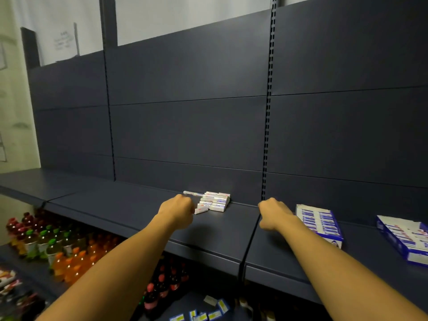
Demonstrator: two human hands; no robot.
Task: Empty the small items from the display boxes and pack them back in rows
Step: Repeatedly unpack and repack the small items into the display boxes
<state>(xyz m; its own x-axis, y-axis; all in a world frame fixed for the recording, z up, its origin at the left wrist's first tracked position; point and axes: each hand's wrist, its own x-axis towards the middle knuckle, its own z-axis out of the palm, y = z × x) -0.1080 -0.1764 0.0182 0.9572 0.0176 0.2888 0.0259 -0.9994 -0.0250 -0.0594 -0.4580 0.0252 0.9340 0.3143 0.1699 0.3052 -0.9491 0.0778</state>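
Head view, landmark = pile:
Pile: small white packs [214, 201] stacked in short rows on the dark shelf [143, 205], at the back, touching the back panel [190, 126]. One long thin pack [193, 193] sticks out left from the pile's rear edge; one loose pack [201, 210] lies at its front-left corner.
L hand: your left hand [177, 209] sits just left of the pile, knuckles toward cam, fingers curled in. It's touching or nearly touching the loose pack; can't tell if it pinches anything, fingertips hidden.
R hand: your right hand [274, 215] is right of the pile, apart from it, over the seam between shelf sections. Fingers curled under, tips hidden; can't tell if it holds anything.
Box 1: blue-white display box [318, 222] right of the pile, just beyond your R wrist, lying flat w/ rows of packs showing.
Box 2: second box [404, 236] farther right of the pile, near the frame edge, also w/ packs inside.
Upright: slotted post [268, 112] rises behind the shelf, right of the pile.
Below: bottles [58, 249] w/ green, orange and red tops on the lower shelf, down-left of the pile; a few small blue-yellow packs [208, 313] lie lower still, under the pile.
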